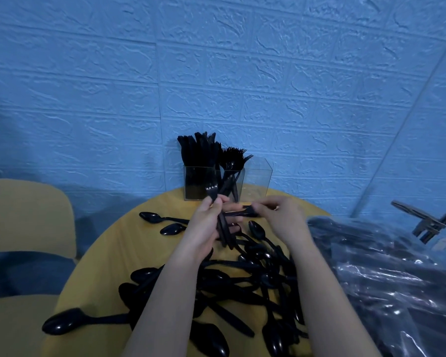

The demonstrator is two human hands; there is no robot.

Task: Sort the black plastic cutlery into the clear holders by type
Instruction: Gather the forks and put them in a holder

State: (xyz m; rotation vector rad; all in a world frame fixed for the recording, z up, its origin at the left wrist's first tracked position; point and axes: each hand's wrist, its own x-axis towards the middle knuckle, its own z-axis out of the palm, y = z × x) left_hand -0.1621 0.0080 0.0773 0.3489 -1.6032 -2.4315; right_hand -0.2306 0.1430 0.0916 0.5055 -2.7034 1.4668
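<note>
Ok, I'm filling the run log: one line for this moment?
left hand holds forks | right hand pinches a piece | right holder empty | spoons on table

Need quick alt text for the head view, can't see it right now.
Left hand grips a bundle of black forks while right hand pinches another piece, above loose spoons on a yellow table.
</note>
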